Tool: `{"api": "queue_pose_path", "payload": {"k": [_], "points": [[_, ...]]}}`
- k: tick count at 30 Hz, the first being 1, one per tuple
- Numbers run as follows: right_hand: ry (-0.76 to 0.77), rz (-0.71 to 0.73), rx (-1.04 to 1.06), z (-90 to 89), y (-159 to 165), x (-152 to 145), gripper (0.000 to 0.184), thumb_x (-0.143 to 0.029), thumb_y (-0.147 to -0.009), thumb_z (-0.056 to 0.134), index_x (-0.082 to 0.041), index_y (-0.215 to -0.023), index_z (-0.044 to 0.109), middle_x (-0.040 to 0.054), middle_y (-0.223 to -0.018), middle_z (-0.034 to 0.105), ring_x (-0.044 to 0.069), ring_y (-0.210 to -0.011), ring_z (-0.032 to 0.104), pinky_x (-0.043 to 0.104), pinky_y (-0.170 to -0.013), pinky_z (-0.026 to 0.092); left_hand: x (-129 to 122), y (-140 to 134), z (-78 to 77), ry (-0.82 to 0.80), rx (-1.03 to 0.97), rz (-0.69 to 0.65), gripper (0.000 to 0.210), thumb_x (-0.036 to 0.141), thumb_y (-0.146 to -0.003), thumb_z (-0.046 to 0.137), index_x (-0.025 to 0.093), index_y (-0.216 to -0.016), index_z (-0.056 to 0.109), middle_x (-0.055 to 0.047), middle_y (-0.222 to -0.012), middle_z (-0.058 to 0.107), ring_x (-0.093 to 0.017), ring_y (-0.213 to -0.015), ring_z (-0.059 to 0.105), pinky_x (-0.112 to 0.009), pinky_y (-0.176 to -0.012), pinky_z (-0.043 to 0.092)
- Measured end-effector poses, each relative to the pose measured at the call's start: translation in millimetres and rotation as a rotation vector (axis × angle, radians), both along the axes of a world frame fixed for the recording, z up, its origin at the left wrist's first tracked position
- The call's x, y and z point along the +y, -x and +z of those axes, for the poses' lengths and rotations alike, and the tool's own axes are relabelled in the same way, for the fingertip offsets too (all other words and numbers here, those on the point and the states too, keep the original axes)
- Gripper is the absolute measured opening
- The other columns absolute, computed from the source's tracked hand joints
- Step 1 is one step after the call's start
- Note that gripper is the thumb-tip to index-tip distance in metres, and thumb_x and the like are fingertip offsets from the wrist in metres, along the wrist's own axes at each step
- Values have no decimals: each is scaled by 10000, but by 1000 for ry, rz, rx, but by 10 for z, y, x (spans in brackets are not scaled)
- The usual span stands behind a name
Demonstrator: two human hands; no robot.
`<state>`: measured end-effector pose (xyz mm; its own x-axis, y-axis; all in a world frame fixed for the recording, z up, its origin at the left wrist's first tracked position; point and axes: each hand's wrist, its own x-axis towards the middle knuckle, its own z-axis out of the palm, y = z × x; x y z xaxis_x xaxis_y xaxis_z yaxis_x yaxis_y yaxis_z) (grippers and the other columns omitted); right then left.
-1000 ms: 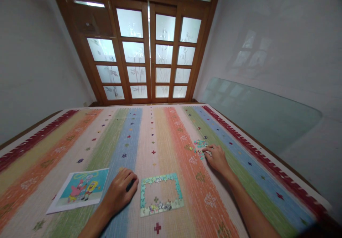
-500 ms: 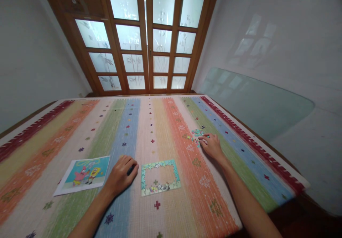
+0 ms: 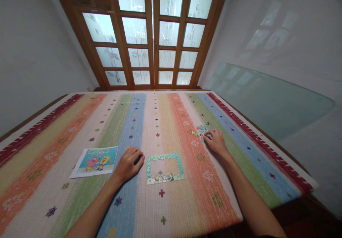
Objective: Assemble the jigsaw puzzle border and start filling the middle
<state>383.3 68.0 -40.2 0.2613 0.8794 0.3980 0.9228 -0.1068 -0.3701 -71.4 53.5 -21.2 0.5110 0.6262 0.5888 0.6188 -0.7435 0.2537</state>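
My left hand [image 3: 130, 164] rests on the striped cloth with its fingers curled round a small black object [image 3: 137, 159], whose kind I cannot make out. Just right of it lies a jigsaw puzzle frame [image 3: 181, 167]; its joined border pieces are teal and pale, and cloth shows through the middle. Farther off to the right, my right hand [image 3: 216, 141] is at a small heap of loose jigsaw pieces [image 3: 202, 128]. Thumb and forefinger are pinched together there, seemingly on a jigsaw piece that the fingers partly hide.
A printed cartoon picture [image 3: 97, 161] on white paper lies left of my left hand. The striped tablecloth [image 3: 171, 124] covers the table. Beyond stand wooden doors [image 3: 154, 53] with frosted panes, and a glass panel [image 3: 267, 92] is along the right wall.
The camera view has tilted and turned slightly, shifting the whole scene. My right fingers have drawn closer together at the heap. My left hand and the puzzle frame keep their places on the cloth.
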Motion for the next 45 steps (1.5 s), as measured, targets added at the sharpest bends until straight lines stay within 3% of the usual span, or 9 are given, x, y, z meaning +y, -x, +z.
{"api": "queue_pose_path", "payload": {"k": [13,18,25,31,37,45], "points": [[-65,-18,115,10,80,13,236,-311,-825,572,-194,-834,776,143,-1015,661,330,-1018,517,465,-903,403,-19,-40,48,-65,-16,11,183,213,-1016,504,203,-870,614,-43,-822,672,-208,-782,613,-347,-780,500],[-148,-55,165,46,107,26,258,-299,-837,538,-178,-921,750,144,-1005,634,323,-1023,503,471,-926,400,-30,-39,44,-102,-76,96,182,213,-980,534,205,-801,566,-23,-726,592,-193,-678,558,-317,-669,466],[-348,-261,272,160,-61,8,118,-210,-774,450,-216,-864,526,62,-858,539,258,-875,512,404,-868,415,-15,19,-40,-190,-140,132,475,166,-959,544,211,-519,373,58,-466,342,-111,-423,306,-283,-482,249],[-454,-421,356,206,-164,-52,96,-232,-804,443,-271,-797,356,-40,-690,407,199,-653,432,331,-687,354,-19,70,-70,-210,-122,75,435,124,-960,507,197,-539,423,69,-453,352,-85,-385,291,-255,-447,253],[-461,-464,360,227,-82,-69,194,-204,-754,477,-281,-727,301,-70,-623,304,167,-584,366,301,-625,292,-36,99,-58,-180,-77,44,348,117,-966,472,205,-629,469,60,-513,403,-92,-420,344,-225,-460,319],[-352,-440,308,255,-42,-123,264,-208,-733,458,-282,-597,245,-40,-564,198,169,-560,315,295,-578,276,-61,89,-48,-229,-59,61,346,85,-968,471,207,-644,483,56,-526,425,-100,-432,368,-225,-472,338]]}}
